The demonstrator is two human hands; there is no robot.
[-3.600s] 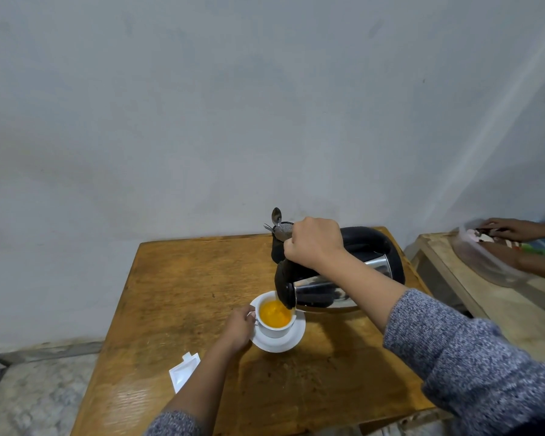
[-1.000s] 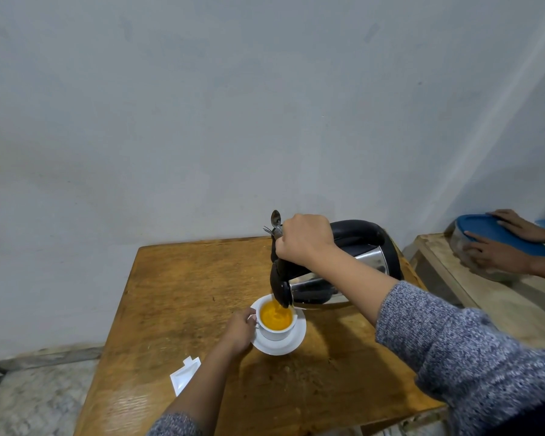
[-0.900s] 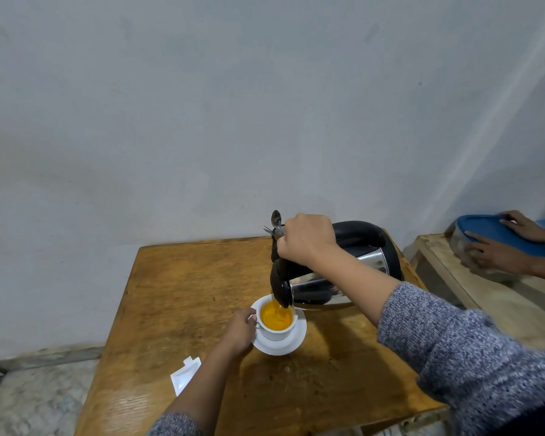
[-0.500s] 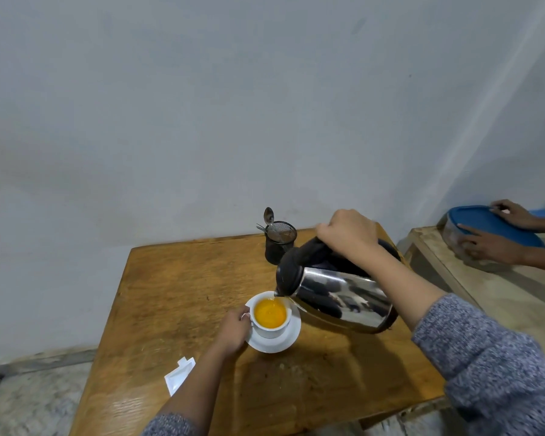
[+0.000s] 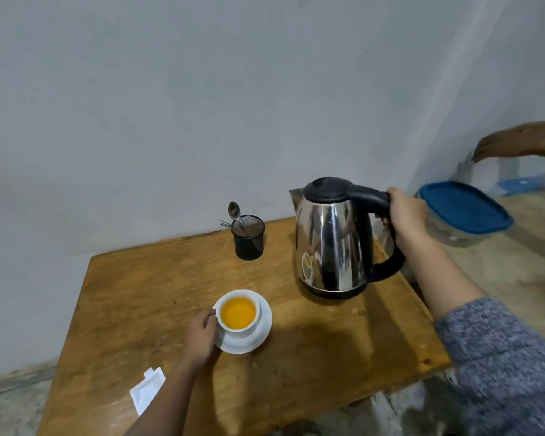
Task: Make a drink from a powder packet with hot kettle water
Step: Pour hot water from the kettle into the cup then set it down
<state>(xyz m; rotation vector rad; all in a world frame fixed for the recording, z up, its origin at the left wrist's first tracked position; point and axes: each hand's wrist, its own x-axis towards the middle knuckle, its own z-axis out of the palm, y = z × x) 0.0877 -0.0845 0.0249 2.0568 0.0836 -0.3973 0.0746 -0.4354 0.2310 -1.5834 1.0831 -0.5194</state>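
A white cup (image 5: 240, 322) full of orange drink sits on a white saucer (image 5: 258, 336) near the middle of the wooden table (image 5: 132, 297). My left hand (image 5: 200, 336) grips the cup's handle on its left side. The steel kettle (image 5: 332, 240) with a black lid stands upright on the table's right side, and my right hand (image 5: 405, 214) is closed around its black handle. A torn white powder packet (image 5: 147, 388) lies flat near the front left edge.
A black mesh holder (image 5: 249, 237) with a spoon and forks stands at the table's back. On a second table to the right sits a clear container with a blue lid (image 5: 463, 212); another person's hand (image 5: 516, 141) hovers above it.
The kettle has swung from its tilted pouring position over the cup back to upright on the table's right side. The cup holds more orange liquid. The other person's hands have lifted off the blue lid.
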